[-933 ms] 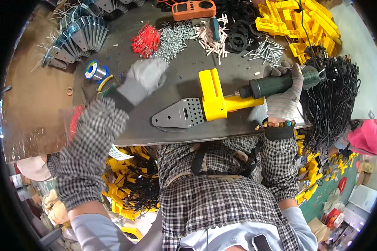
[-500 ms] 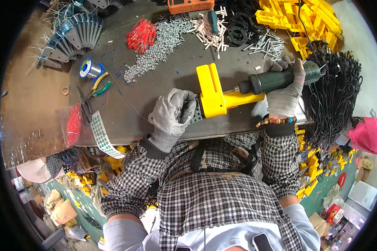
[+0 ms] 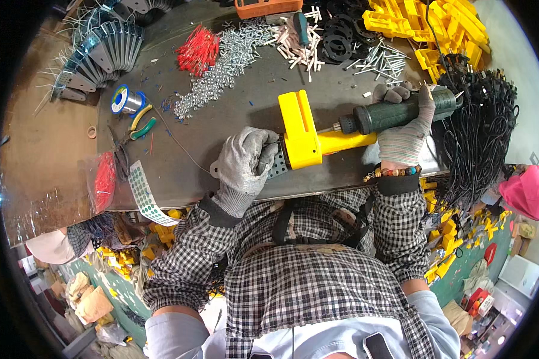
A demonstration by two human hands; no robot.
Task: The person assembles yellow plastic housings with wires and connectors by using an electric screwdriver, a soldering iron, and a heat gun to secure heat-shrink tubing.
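My left hand (image 3: 247, 160), in a grey coated glove, is closed around a perforated metal plate (image 3: 278, 165) at the left end of a yellow plastic housing (image 3: 301, 128). The housing has an upright block and a yellow handle pointing right. In my right hand (image 3: 403, 139), gloved in a striped knit, lies a dark green electric screwdriver (image 3: 384, 116), held level. Its bit points left and meets the right side of the yellow block; the tip is hidden there. My left fingertips curl out of sight against the plate.
Beyond the housing lie nuts and screws (image 3: 212, 84), red sleeved parts (image 3: 197, 52), white-sleeved pieces (image 3: 293, 45) and long screws (image 3: 382, 63). A solder spool (image 3: 126, 100) and pliers (image 3: 142, 122) sit left. Yellow housings (image 3: 443, 27) and black cables (image 3: 482, 125) are piled right.
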